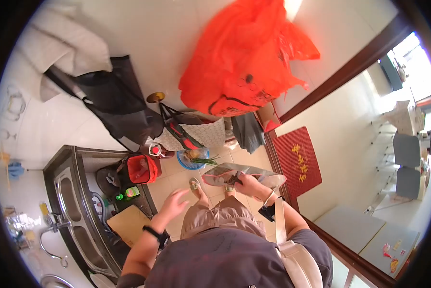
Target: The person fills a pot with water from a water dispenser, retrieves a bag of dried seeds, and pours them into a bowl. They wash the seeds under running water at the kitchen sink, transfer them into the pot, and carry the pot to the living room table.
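Note:
My right hand is closed around the dark handles of a grey shopping bag with red trim, which hangs in front of my legs. My left hand is held out to the left with its fingers stretched and nothing in it. Beyond the hands, a blue basket on the floor holds a clear plastic bag, and long green stalks stick out of it.
A sink counter runs along the left, with a red bin and a green-capped bottle below it. Red plastic bags and a dark apron hang ahead. A red doormat lies past the doorway at right.

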Motion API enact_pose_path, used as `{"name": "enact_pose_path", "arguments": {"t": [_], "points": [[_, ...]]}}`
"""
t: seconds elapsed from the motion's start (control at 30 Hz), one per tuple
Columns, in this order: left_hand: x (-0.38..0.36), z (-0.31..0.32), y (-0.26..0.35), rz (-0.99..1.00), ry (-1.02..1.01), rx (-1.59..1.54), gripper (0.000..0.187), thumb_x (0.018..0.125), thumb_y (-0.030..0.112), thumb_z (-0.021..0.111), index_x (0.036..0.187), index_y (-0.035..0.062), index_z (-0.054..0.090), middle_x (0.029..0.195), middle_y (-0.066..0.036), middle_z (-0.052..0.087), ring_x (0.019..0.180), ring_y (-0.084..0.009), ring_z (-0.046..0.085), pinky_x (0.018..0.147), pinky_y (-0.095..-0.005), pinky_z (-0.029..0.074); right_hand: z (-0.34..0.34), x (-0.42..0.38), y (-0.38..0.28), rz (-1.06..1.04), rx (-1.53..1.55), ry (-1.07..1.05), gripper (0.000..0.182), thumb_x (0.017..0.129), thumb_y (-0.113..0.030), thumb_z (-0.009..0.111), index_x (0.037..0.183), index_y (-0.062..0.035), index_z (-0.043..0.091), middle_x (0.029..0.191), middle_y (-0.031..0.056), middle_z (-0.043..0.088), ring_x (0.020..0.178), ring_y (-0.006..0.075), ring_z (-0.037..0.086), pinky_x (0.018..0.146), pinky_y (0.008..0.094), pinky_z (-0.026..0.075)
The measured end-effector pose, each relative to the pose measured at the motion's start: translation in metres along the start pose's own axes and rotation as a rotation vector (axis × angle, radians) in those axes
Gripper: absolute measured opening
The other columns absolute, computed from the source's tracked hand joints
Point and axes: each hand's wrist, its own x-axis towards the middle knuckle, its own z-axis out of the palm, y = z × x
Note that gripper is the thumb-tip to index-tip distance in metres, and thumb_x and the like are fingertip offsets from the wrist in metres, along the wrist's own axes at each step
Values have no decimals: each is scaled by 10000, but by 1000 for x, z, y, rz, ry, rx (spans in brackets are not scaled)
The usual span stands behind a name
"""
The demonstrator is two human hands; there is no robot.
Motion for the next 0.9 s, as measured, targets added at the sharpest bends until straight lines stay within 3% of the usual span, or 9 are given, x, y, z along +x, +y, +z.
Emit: {"name": "enact_pose_path", "arguments": {"t": [0.07, 0.13, 0.2, 0.27, 0.4, 0.47, 0.63, 0.67, 0.9], "points": [[55, 1, 47, 315, -7, -63, 643, 706, 80, 679, 1303, 62, 439, 1314, -156, 448, 1242, -327, 397, 1026, -373, 352, 1, 7, -39, -74, 33, 11, 252, 758, -210, 548, 809, 30, 604, 713, 251, 594, 706, 408, 598, 642, 466, 481], [91, 10, 72, 528, -67, -121, 513, 716, 78, 663, 1206, 43, 514, 1230, -160, 511, 1175, -318, 461, 968, -367, 394, -6, 9, -75, -55, 115, 82, 253, 759, -210, 550, 815, 31, 603, 700, 251, 589, 690, 404, 599, 621, 461, 477], [122, 15, 65, 486, -177, -194, 442, 729, 88, 666, 1149, 45, 535, 1128, -137, 549, 1078, -289, 517, 904, -354, 424, -20, 13, -101, 41, 231, 152, 244, 753, -197, 564, 830, 30, 606, 669, 255, 575, 635, 384, 598, 566, 429, 466], [139, 0, 60, 466, -271, -259, 371, 742, 99, 670, 1091, 46, 557, 1025, -115, 588, 982, -260, 574, 839, -342, 454, -30, 16, -127, 99, 155, 164, 190, 776, -136, 587, 829, 46, 598, 621, 173, 564, 599, 129, 531, 552, 330, 451], [144, -55, 58, 619, -323, -315, 150, 818, 113, 624, 931, 27, 574, 823, -80, 587, 749, -178, 573, 652, -301, 448, -28, 46, -153, -63, 312, 247, 180, 805, -157, 609, 838, 20, 622, 613, 50, 572, 585, 80, 493, 524, 276, 426], [152, -89, 45, 336, -465, -489, 85, 842, 83, 599, 906, 31, 578, 766, -35, 573, 695, -111, 536, 614, -264, 439, -47, 75, -168, 134, 452, -81, 209, 820, -194, 632, 873, 8, 636, 644, 23, 589, 590, 70, 507, 524, 255, 426], [222, -83, -86, 288, -51, -339, 91, 844, 40, 573, 933, 29, 590, 768, -9, 573, 703, -81, 530, 619, -242, 444, 7, 158, -87, -36, 300, 3, 253, 865, -240, 592, 913, 8, 606, 735, 80, 611, 678, 146, 530, 626, 311, 439], [229, -84, -105, 290, 171, -290, 108, 841, 34, 569, 946, 26, 595, 774, -10, 575, 704, -89, 535, 628, -242, 449, 9, 174, -104, -84, 280, 63, 251, 875, -237, 569, 902, 11, 594, 729, 106, 597, 680, 172, 527, 635, 327, 438], [287, -184, -176, 140, 383, -324, 141, 824, 93, 606, 948, 26, 609, 708, -9, 568, 603, -90, 508, 543, -234, 394, 2, 316, -168, -211, 210, 634, 213, 861, -219, 549, 824, -12, 586, 768, 218, 593, 714, 363, 580, 639, 404, 451]]}}
